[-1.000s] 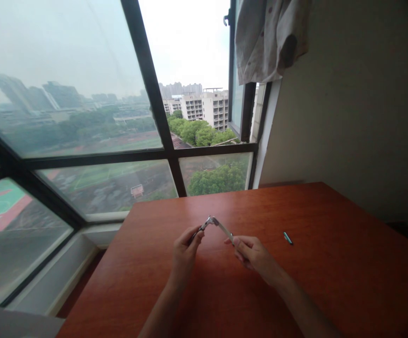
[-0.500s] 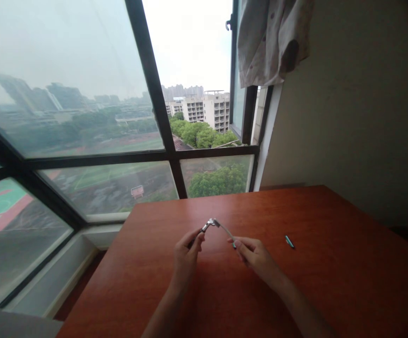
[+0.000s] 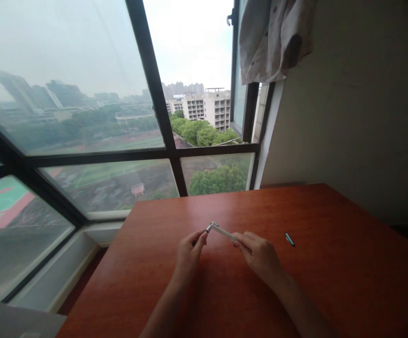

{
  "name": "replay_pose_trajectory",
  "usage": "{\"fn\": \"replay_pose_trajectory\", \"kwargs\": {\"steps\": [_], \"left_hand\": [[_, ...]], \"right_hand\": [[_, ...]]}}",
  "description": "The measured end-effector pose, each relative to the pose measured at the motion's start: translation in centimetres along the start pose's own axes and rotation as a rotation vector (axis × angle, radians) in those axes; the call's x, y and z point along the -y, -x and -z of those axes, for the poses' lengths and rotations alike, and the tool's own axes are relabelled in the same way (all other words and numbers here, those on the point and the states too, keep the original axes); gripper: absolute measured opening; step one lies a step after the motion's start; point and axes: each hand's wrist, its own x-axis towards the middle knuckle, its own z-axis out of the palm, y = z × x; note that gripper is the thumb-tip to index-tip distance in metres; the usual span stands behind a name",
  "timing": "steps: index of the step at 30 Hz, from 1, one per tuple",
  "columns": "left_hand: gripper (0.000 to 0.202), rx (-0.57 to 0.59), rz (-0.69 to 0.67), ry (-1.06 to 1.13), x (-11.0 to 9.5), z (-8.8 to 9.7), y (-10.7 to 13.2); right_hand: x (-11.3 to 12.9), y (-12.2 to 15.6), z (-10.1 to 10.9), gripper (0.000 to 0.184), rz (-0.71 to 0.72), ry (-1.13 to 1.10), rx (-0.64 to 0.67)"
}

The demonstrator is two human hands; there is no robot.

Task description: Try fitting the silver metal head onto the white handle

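Observation:
My left hand (image 3: 189, 251) pinches the dark end of a thin pen-like object (image 3: 219, 230) that looks taken apart, with a metal piece at its middle. My right hand (image 3: 258, 252) pinches the light-coloured other end. Both hands hover just above the reddish wooden table (image 3: 330, 281), fingers closed on the object. A small teal cap-like piece (image 3: 289, 239) lies on the table to the right of my right hand.
Large dark-framed windows (image 3: 162, 122) stand behind the table, looking over buildings and trees. A pale cloth (image 3: 274, 37) hangs at the upper right by the open window. A plain wall (image 3: 358, 108) borders the table's right side.
The two parts between my hands have lowered and flattened from a raised peak into a nearly straight line. My hands have sunk slightly closer to the table.

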Motion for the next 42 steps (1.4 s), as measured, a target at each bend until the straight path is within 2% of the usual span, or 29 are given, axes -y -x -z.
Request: {"fn": "replay_pose_trajectory", "kwargs": {"steps": [9,15,21,26,30,34,38,42], "left_hand": [[0.038,-0.022,0.028,0.0,0.1,0.3,-0.2],[0.035,0.02,-0.002,-0.01,0.3,0.2,-0.1],[0.038,-0.004,0.107,0.132,0.9,0.2,-0.3],[0.043,0.071,0.253,0.387,0.6,0.0,-0.2],[0.045,0.153,0.336,0.592,-0.1,0.0,-0.2],[0.042,0.154,0.368,0.684,-0.5,-0.2,-0.1],[0.042,0.209,0.433,0.714,-0.6,-0.6,0.3],[0.039,0.315,0.505,0.727,-0.7,-0.9,0.8]], "right_hand": [[-0.3,0.1,0.5,0.026,-0.005,0.079,-0.02],[-0.3,0.1,0.0,0.024,0.016,0.092,-0.04],[-0.3,0.1,0.2,0.024,0.012,0.071,-0.055],[-0.3,-0.1,0.0,0.024,-0.009,-0.02,-0.083],[-0.3,-0.3,-0.1,0.025,-0.022,-0.217,-0.079],[0.0,-0.5,-0.1,0.026,-0.049,-0.361,-0.098],[0.3,-0.5,-0.2,0.023,-0.031,-0.361,-0.09],[0.2,-0.4,-0.2,0.023,0.007,-0.258,-0.081]]}}
